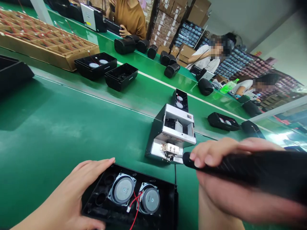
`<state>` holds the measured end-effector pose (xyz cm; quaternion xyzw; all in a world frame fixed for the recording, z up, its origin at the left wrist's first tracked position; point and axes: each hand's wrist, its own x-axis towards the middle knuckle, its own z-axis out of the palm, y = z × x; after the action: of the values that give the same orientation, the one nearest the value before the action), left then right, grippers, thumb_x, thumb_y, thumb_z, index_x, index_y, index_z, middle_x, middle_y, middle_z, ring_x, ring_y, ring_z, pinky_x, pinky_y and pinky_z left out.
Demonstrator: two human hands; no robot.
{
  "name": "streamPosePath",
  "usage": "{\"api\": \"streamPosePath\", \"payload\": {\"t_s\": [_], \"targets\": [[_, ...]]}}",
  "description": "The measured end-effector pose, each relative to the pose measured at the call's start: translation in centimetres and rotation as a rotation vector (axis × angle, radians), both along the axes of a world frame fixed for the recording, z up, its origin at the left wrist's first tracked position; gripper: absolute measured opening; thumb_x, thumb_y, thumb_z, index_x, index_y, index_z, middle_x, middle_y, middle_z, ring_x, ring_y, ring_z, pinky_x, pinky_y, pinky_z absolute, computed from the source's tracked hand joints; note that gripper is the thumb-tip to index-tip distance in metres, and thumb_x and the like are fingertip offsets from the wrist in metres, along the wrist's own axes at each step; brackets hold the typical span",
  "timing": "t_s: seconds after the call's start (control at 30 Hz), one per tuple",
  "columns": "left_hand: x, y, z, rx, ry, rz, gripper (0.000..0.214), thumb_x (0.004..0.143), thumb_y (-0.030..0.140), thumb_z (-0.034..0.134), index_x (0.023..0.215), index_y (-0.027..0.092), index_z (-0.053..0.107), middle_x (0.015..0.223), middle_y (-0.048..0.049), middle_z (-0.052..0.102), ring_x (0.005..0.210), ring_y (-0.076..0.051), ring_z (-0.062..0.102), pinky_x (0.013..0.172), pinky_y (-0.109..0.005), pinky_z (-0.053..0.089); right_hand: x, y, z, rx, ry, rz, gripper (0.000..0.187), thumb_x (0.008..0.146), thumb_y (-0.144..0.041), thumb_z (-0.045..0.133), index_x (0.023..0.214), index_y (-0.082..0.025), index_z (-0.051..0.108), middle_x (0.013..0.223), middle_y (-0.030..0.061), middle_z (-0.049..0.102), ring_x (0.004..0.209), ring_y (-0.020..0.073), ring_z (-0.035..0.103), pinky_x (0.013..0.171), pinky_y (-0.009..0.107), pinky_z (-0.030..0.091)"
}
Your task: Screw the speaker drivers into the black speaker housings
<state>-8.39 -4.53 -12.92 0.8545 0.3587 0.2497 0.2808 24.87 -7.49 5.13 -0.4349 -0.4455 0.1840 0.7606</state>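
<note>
A black speaker housing (112,214) lies at the bottom centre, its inside facing up. Two round speaker drivers (123,190) with red wires (137,198) and a white connector sit in it. My left hand (72,195) grips the housing's left end, fingers on the far edge and thumb on the near side. In my right hand (216,166) is a black electric screwdriver (259,167), held level and pointing left. Its front end is at the pickup block of a silver and black screw feeder (178,137). Whether the bit touches a screw is too small to tell.
A cardboard tray with dividers (69,60) holds parts with red wires at the left. Several black housings, such as this one (122,76), stand along the green bench (59,127). Co-workers (130,19) sit across it, with stacked boxes (165,28) behind them.
</note>
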Motion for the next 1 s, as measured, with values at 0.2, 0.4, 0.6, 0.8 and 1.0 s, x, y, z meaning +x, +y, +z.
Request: {"api": "streamPosePath", "payload": {"t_s": [0.2,0.4,0.6,0.8,1.0], "targets": [[0.6,-1.0,-0.4,-0.093,-0.057,0.104,0.115,0.074,0.110,0.063,0.170,0.049,0.041,0.166,-0.0037,0.062,0.146,-0.045,0.059,0.120,-0.059,0.052,-0.5,3.0,-1.0,-0.030,-0.002,0.068,0.064,0.082,-0.090,0.082,0.087,-0.027,0.071,0.054,-0.0066,0.067,0.037,0.0191,0.057,0.038,0.033,0.050],[0.5,-0.7,0.1,-0.107,-0.043,0.089,0.122,0.066,0.109,0.073,0.169,0.049,0.042,0.165,-0.0012,0.063,0.142,-0.048,0.061,0.119,-0.057,0.055,-0.2,2.6,-0.9,-0.086,0.049,0.049,0.067,0.081,-0.092,0.080,0.096,-0.028,0.072,0.051,-0.0073,0.066,0.037,0.0189,0.056,0.037,0.031,0.049],[0.5,-0.8,-0.1,-0.096,-0.045,0.078,0.119,0.071,0.108,0.070,0.170,0.051,0.038,0.167,0.0003,0.060,0.144,-0.048,0.059,0.119,-0.057,0.054,0.2,3.1,-1.7,-0.051,0.067,0.103,0.066,0.085,-0.093,0.077,0.094,-0.027,0.071,0.055,-0.0068,0.068,0.040,0.0174,0.058,0.039,0.029,0.049],[0.5,-0.7,0.1,-0.092,-0.030,0.079,0.124,0.066,0.109,0.073,0.169,0.048,0.040,0.165,-0.0040,0.062,0.142,-0.048,0.061,0.118,-0.058,0.056,0.4,3.4,-2.6,-0.047,0.025,0.122,0.076,0.087,-0.099,0.067,0.109,-0.026,0.072,0.058,-0.0063,0.068,0.040,0.0180,0.056,0.039,0.029,0.046],[0.1,0.0,0.5,-0.020,0.011,0.034,0.119,0.075,0.106,0.070,0.172,0.046,0.038,0.162,-0.0034,0.066,0.138,-0.043,0.067,0.113,-0.051,0.062,0.1,2.3,-2.7,-0.068,0.041,0.200,0.078,0.096,-0.096,0.057,0.126,-0.026,0.074,0.061,-0.0053,0.066,0.041,0.0171,0.055,0.038,0.028,0.046]]}}
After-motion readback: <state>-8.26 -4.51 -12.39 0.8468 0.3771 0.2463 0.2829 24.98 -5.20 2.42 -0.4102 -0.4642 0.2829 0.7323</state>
